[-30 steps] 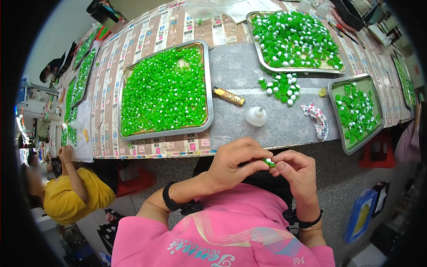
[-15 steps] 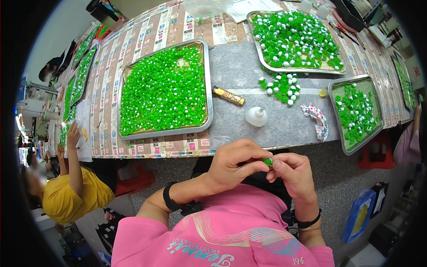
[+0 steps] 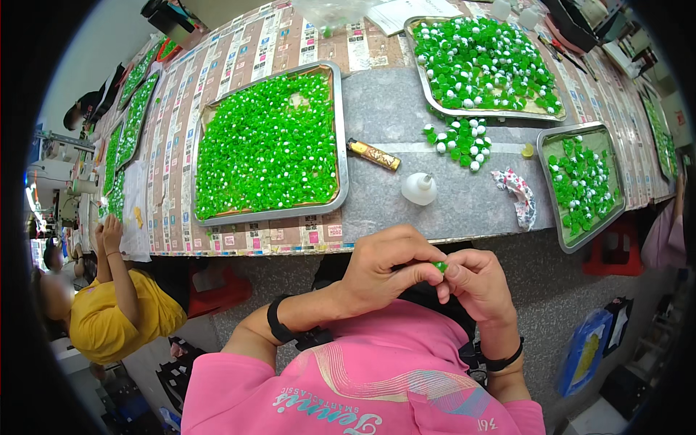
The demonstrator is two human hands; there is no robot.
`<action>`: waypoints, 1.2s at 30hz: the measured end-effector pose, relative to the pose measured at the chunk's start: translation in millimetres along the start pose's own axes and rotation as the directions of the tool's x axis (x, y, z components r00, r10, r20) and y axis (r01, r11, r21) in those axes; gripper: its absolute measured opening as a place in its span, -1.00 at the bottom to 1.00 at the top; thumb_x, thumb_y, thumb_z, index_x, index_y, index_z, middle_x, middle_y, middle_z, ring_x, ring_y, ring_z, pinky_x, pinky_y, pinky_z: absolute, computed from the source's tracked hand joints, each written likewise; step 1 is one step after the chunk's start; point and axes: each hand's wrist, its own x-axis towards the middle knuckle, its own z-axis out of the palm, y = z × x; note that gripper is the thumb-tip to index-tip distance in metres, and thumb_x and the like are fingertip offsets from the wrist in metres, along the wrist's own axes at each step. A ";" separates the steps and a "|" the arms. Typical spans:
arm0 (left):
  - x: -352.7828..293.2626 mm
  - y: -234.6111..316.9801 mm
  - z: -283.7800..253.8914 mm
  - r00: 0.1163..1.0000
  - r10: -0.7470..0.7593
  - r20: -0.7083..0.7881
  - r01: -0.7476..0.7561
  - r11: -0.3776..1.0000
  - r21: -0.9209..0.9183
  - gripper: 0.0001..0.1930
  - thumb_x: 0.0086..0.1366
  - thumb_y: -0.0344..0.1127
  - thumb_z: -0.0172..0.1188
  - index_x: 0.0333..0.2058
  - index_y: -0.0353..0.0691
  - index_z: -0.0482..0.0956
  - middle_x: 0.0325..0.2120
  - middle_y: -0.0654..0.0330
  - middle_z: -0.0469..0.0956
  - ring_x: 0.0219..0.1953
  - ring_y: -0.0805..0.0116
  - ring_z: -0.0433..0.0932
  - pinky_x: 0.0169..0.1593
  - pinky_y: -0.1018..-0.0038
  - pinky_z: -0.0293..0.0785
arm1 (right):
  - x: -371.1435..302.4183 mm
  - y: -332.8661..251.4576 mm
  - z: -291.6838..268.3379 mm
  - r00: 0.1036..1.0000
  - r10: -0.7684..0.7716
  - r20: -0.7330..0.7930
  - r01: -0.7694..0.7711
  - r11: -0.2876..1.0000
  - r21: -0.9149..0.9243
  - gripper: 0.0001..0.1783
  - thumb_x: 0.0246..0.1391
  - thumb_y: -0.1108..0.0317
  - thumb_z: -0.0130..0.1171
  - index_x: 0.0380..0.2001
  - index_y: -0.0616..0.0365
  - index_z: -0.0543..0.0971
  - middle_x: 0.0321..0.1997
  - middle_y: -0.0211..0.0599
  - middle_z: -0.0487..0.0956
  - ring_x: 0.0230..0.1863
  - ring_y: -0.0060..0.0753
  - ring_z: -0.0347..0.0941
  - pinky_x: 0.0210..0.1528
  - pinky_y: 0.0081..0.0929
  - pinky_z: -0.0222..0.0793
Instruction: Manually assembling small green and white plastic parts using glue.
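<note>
Between my two hands, just off the table's near edge, is a small green piece (image 3: 441, 267). My left hand (image 3: 388, 262) pinches it with thumb and forefinger from one side. My right hand (image 3: 478, 283) closes its thumb and fingertips on its other side, so much of the piece is hidden. On the grey mat beyond stand a white squeeze bottle (image 3: 419, 189) and a brown-gold lighter-shaped tube (image 3: 373, 154). A loose pile of green pieces with white balls (image 3: 464, 141) lies farther off. A floral fabric band (image 3: 516, 196) rests to the right.
A large metal tray (image 3: 339, 138) of green-and-white pieces sits left, another tray (image 3: 500, 114) far right, a smaller one (image 3: 545, 174) overhanging the near right edge. A person in yellow (image 3: 123, 312) works at left. Red stools (image 3: 217, 290) stand under the table.
My hands stay nearly in place, with a slight shift of the fingers around the green piece. At left, the co-worker's hands have come down and together.
</note>
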 end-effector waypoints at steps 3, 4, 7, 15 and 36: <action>-0.5 0.6 0.3 1.000 0.000 0.007 0.000 1.000 0.027 -0.84 0.04 -0.44 0.31 -0.35 -0.27 0.63 -0.49 0.19 0.54 -0.45 0.37 0.52 -0.40 0.51 0.43 | 1.1 1.3 -0.9 1.000 0.014 0.006 -0.014 1.000 0.005 -0.82 0.13 0.40 0.13 -0.33 0.35 0.56 -0.45 -0.24 0.57 -0.47 -0.52 0.51 -0.42 -0.63 0.47; 0.9 0.2 2.3 1.000 0.010 0.018 -0.011 0.999 0.030 -0.84 0.04 -0.44 0.31 -0.34 -0.27 0.63 -0.49 0.19 0.54 -0.45 0.37 0.52 -0.40 0.51 0.43 | -0.4 -0.2 -1.9 1.000 0.010 -0.007 -0.010 1.000 0.000 -0.82 0.13 0.41 0.13 -0.33 0.35 0.56 -0.45 -0.25 0.57 -0.47 -0.53 0.51 -0.42 -0.64 0.47; -1.2 -2.4 2.4 0.997 -0.079 0.006 0.079 0.996 0.037 -0.80 -0.05 -0.47 0.37 -0.37 -0.27 0.63 -0.49 0.23 0.56 -0.45 0.39 0.52 -0.38 0.52 0.42 | -0.4 -1.6 3.0 0.994 0.066 -0.083 -0.071 0.996 -0.052 -0.81 0.11 0.38 0.16 -0.31 0.33 0.57 -0.43 -0.27 0.58 -0.44 -0.54 0.51 -0.38 -0.64 0.48; 0.1 -3.3 5.0 0.995 -0.100 0.004 0.100 0.995 0.027 -0.70 0.00 -0.51 0.34 -0.23 -0.28 0.58 -0.45 0.19 0.51 -0.41 0.46 0.50 -0.35 0.59 0.42 | -4.7 -15.2 4.8 0.975 -0.195 -0.110 0.158 0.946 -0.282 -0.75 0.04 0.50 0.21 -0.17 0.32 0.56 -0.30 -0.29 0.59 -0.33 -0.58 0.52 -0.29 -0.67 0.47; 1.6 -28.3 -131.4 0.935 0.011 -0.354 0.307 0.471 0.827 -0.73 0.04 -0.50 0.22 -0.22 -0.25 0.53 -0.24 0.09 0.46 -0.12 0.12 0.39 -0.01 0.31 0.28 | -23.6 -57.1 -61.4 0.301 -0.954 -0.002 -0.112 -0.033 -0.993 -0.80 -0.16 0.63 0.19 -0.37 0.22 0.59 -0.31 -0.21 0.58 -0.25 -0.21 0.49 -0.16 -0.40 0.39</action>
